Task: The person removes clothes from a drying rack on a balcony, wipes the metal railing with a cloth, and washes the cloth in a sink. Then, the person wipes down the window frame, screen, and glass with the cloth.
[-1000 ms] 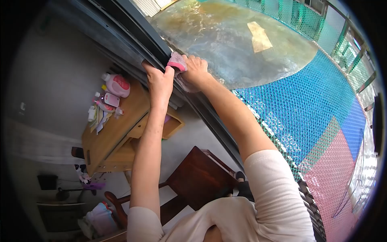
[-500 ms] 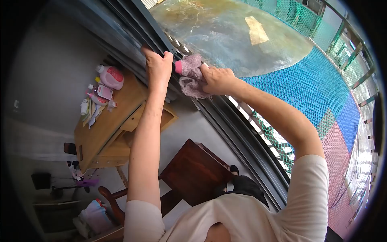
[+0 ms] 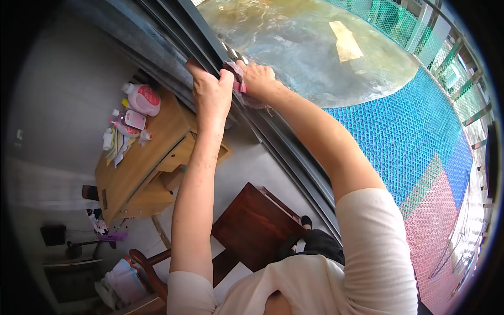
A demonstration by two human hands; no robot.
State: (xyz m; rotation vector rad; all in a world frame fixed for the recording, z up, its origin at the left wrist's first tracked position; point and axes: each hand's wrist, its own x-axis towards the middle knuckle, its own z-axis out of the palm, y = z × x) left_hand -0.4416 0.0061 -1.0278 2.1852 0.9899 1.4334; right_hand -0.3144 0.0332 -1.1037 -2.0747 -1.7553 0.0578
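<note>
My left hand [image 3: 211,94] is wrapped round the edge of a dark metal window frame [image 3: 184,39], its thumb on the near side. Close to its right, my right hand [image 3: 257,79] presses a pinkish-grey cloth [image 3: 254,101] with a bright pink edge against the frame's outer side. The fingers of my right hand are bent over the cloth, and their tips are partly hidden. Part of the cloth hangs below the hand along the frame.
Beyond the frame lie a cloudy plastic sheet [image 3: 310,68], blue netting [image 3: 388,131] and a railing [image 3: 457,60]. Inside are a wooden desk [image 3: 142,163] with pink bottles [image 3: 143,100], a dark red wooden chair seat [image 3: 254,226] and a white bag [image 3: 126,283].
My right hand drew back to the right with the cloth, then returned up and left against the frame beside my left hand. My left hand stays on the frame.
</note>
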